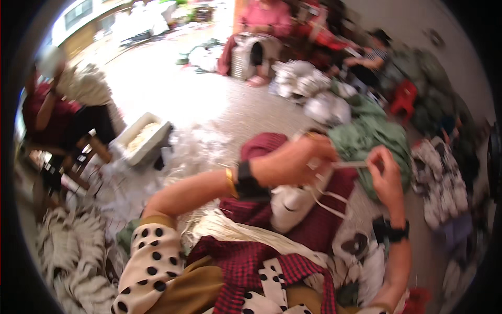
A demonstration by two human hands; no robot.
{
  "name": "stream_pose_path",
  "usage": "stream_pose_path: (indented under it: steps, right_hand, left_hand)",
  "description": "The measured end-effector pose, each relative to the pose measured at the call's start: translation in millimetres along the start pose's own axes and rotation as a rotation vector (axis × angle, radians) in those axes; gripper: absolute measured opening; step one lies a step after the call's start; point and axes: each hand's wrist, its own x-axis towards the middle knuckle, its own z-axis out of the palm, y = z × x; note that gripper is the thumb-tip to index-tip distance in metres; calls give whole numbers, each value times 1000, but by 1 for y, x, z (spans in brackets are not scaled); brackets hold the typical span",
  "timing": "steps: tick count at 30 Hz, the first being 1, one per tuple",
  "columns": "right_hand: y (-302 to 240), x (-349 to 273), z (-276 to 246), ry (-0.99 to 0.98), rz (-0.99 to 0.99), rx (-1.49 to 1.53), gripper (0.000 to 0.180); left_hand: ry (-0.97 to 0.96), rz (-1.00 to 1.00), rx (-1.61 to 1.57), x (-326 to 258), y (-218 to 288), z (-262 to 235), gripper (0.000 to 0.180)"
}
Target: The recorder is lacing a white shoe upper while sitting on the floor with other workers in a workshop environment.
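A thin white strip (351, 164) is stretched between my two raised hands. My left hand (299, 159) is closed around its left end, and my right hand (386, 172) pinches the right end between thumb and fingers. Beneath my left hand a cream-white piece (292, 206) with a dark mark lies on maroon cloth (319, 227); its exact kind is unclear. White cord (334, 203) loops down beside that piece. A bundle of long cream strips (246, 230) lies across my lap, above a red-and-black checked cloth (235, 272).
A pale bin (133, 152) with cream material stands front left, near a seated person (68, 104). Green cloth (371, 136) is heaped beyond my right hand. White bundles (300, 78), a red stool (403, 99) and other seated people are farther off. Grey-white piles (73, 246) lie at left.
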Motion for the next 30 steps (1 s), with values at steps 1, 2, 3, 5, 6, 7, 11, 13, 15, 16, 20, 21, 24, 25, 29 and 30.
stream_pose_path:
  steps: [1,2,3,5,6,7,11,13,15,16,20,21,24,25,29,30]
  right_hand:
    - [-1,-3,1,-4,-23,-20,9]
    - [-2,-4,5,-38,-5,-13,9]
    - [-6,-11,3,-59,34,-32,10]
    - [-9,-17,8,-98,87,-13,10]
    - [-7,-20,14,-112,60,12,10]
    - [-4,-19,22,-140,94,32,11]
    - [13,-21,58,-174,51,192,13]
    - [20,-24,74,-196,84,291,13]
    - [34,-37,72,-182,150,371,13]
    - [41,-36,84,-180,134,297,13]
    - [46,-26,97,-185,126,325,12]
    - [46,-24,97,-185,156,373,11]
    - [42,-20,98,-185,132,336,11]
    - [44,-21,98,-181,126,336,11]
    - [51,-33,90,-164,105,341,12]
    - [60,-32,95,-159,101,342,12]
  left_hand:
    - [21,44,25,-3,25,-4,20]
    - [58,182,101,-7,40,-7,16]
    - [96,340,105,-11,54,-9,8]
    - [65,346,-178,-25,89,-26,29]
    - [39,358,-422,-28,106,-33,45]
    - [4,295,-622,-31,135,-43,59]
    - [-86,798,-937,-1,172,-56,34]
    - [-81,762,-916,4,175,-50,32]
    - [-113,738,-935,17,176,-38,31]
    - [-126,717,-932,11,174,-43,30]
    - [-179,674,-960,5,175,-48,27]
    - [-197,665,-976,5,175,-49,27]
    - [-242,655,-1029,1,175,-54,25]
    - [-258,652,-1049,1,173,-54,25]
    - [-327,626,-1130,9,171,-42,23]
    - [-333,624,-1126,6,172,-36,23]
